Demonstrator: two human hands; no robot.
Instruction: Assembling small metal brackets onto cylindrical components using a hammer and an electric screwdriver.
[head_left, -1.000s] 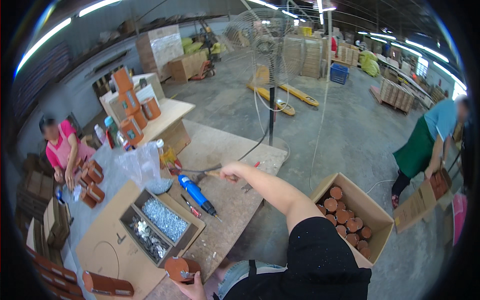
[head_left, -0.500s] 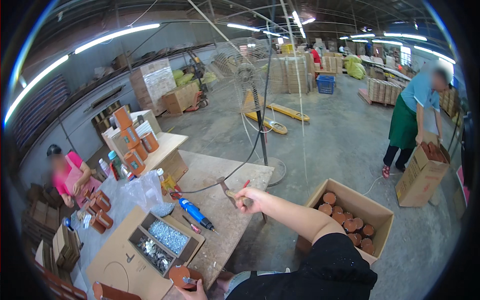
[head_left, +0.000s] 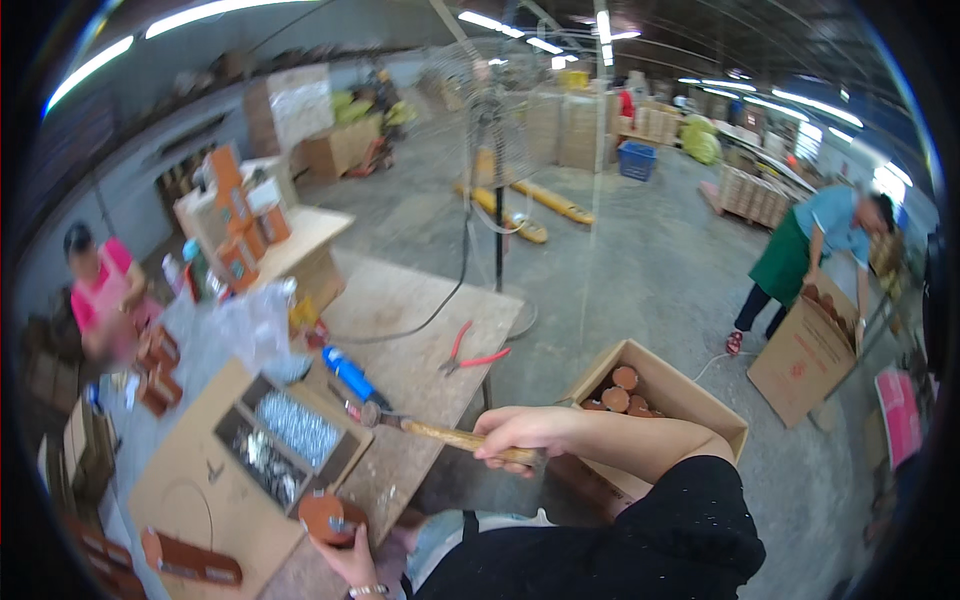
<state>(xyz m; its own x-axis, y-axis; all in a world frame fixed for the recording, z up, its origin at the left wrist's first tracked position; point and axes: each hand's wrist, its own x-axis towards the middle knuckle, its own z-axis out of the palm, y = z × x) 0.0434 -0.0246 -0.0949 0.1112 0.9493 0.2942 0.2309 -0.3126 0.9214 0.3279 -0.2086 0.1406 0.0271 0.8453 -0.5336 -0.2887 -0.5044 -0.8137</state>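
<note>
My right hand (head_left: 522,432) grips the wooden handle of a hammer (head_left: 440,432), held level above the table's front edge with its head toward the left. The fingers of my left hand (head_left: 348,562) are around the lower side of a reddish-brown cylinder (head_left: 326,515) at the table's near edge, its round end facing up. Beside it is a divided box with small silvery-blue pieces (head_left: 298,425) in one compartment and darker metal pieces (head_left: 262,468) in the other. Another brown cylinder (head_left: 190,558) lies on its side at the lower left.
A blue power screwdriver (head_left: 352,373) and red-handled pliers (head_left: 468,360) lie on the table (head_left: 400,285). At right stands an open carton (head_left: 690,400) holding brown cylinders. A person in pink works at left; another in a green apron tilts a carton (head_left: 803,352) at right.
The hammer has come down and nearer, swinging from upright to level, its head now closer to the cylinder. The pliers, mostly hidden before, now show. The whole view has shifted.
</note>
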